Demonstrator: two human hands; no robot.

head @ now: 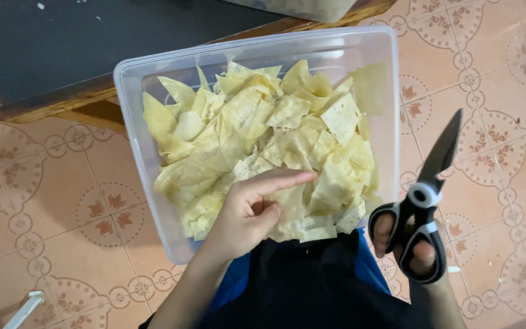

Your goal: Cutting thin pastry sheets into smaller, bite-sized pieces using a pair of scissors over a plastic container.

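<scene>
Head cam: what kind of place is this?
Probably a home kitchen or small food-prep spot, worked at floor level: patterned floor tiles, a clear plastic tub of cut pale dough pieces, kitchen scissors in the right hand.

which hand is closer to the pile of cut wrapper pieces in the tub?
Left. The left hand rests on the cut wrapper pieces inside the clear tub; the right hand holds scissors outside it.

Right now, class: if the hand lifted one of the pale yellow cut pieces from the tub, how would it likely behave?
The cut pieces look thin and curl at the edges, so one would probably flop. They pile loosely in the clear tub, suggesting they are light. The left hand rests on them without visibly crushing any, so likely not brittle.
</scene>
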